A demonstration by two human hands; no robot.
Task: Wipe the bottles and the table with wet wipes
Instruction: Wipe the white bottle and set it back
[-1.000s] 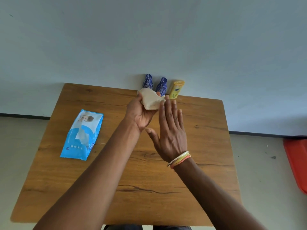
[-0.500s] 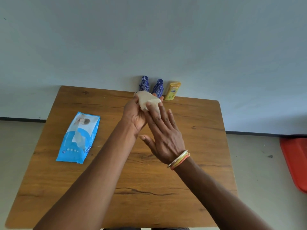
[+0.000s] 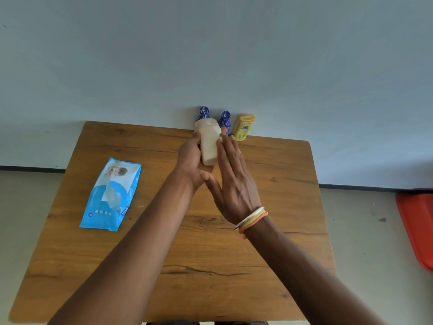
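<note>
Your left hand (image 3: 191,160) is raised ahead of you, fingers curled in a grip, its forearm running in from the lower left. Your right hand (image 3: 234,181) lies just beside it, flat and open, fingers (image 3: 228,148) straight and together, thumb spread toward the left palm. The fingertips seem to press against what the left grips, though contact is hard to confirm. Thin bangles (image 3: 251,218) ring your right wrist.

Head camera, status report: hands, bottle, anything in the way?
Left hand grips cream bottle. Right hand flat against its side, wipe not visible. Wipes pack lies left, nothing blocking.
</note>
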